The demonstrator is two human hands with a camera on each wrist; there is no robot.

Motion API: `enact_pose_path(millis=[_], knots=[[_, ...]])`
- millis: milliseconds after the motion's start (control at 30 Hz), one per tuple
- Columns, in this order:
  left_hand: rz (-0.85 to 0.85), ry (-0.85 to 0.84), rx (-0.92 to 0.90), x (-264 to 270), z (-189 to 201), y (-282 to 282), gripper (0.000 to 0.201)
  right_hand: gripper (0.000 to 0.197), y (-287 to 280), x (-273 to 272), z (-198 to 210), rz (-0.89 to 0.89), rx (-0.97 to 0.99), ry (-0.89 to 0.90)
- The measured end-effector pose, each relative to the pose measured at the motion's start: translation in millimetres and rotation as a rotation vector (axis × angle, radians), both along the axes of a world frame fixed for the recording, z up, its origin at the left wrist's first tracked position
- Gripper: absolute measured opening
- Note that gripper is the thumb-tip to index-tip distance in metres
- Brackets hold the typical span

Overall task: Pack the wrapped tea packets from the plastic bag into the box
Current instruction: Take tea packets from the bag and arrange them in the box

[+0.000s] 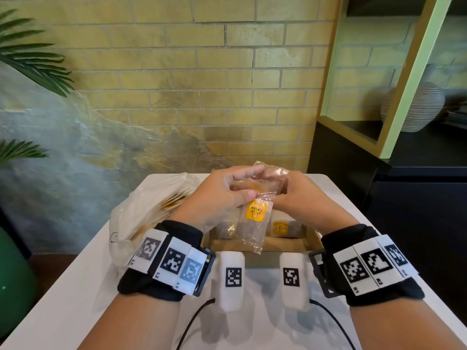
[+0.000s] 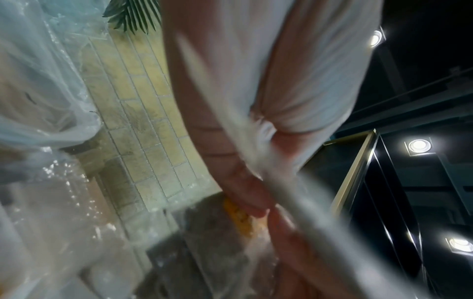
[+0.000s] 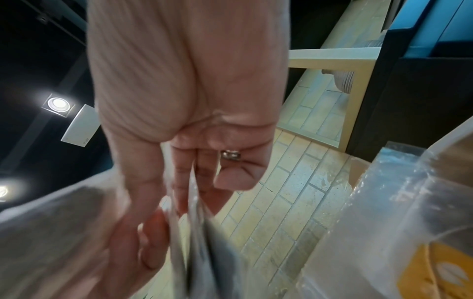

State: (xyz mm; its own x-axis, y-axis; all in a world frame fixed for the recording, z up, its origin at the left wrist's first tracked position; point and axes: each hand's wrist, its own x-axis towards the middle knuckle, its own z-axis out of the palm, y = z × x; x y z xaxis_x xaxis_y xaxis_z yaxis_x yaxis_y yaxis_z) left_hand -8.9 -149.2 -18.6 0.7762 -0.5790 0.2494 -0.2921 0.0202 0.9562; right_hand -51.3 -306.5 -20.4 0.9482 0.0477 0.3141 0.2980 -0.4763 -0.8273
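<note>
Setting: a white table [image 1: 75, 286] in front of a yellow brick wall [image 1: 177, 72].
Left hand: the left hand [image 1: 217, 195] is raised above the box, thumb and fingers curled and pinching a bunch of clear-wrapped tea packets [image 1: 262, 184].
Right hand: the right hand [image 1: 300, 198] meets the left from the other side, its fingers closed on the same bunch; the right wrist view shows a ring [image 3: 230, 154] on one finger.
Hanging packet: one tea packet [image 1: 254, 224] with a yellow "RELAX" label dangles from the bunch, tilted, over the box.
Box: an open cardboard box [image 1: 262, 242] sits on the table under both hands, with packets already lying inside [image 1: 284, 227].
Plastic bag: a crumpled clear plastic bag [image 1: 141, 210] lies on the table just left of the box, more packets showing through it.
Wrists: black bands with printed square markers.
</note>
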Motion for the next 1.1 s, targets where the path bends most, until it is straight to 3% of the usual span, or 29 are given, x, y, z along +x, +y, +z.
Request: enact_pose_path(millis=[200,367,567,667,833,1100], knots=[[0.209,-0.077,-0.023,11.5,-6.7,-1.5,0.041,0.016,-10.3,1.5,0.9,-0.086,0.039,-0.027],[0.287,-0.057,0.058,12.3,-13.6,-4.9,0.017,0.029,-15.9,3.3,-2.5,-0.095,0.013,0.043],[0.264,0.11,0.195,17.1,-22.7,-9.3,0.019,0.041,-25.4,3.3,-7.8,-0.137,0.025,0.124],[0.316,0.158,0.22,20.6,-25.5,-10.0,0.016,0.036,-30.3,3.4,-9.5,-0.142,0.022,0.183],[0.322,0.174,0.251,21.2,-26.6,-9.2,0.02,0.018,-35.5,4.1,-12.5,-0.138,-0.117,0.294],[0.197,0.148,0.465,14.9,-24.1,-4.0,0.022,0.017,-41.7,1.8,-12.8,-0.06,-0.362,0.489]])
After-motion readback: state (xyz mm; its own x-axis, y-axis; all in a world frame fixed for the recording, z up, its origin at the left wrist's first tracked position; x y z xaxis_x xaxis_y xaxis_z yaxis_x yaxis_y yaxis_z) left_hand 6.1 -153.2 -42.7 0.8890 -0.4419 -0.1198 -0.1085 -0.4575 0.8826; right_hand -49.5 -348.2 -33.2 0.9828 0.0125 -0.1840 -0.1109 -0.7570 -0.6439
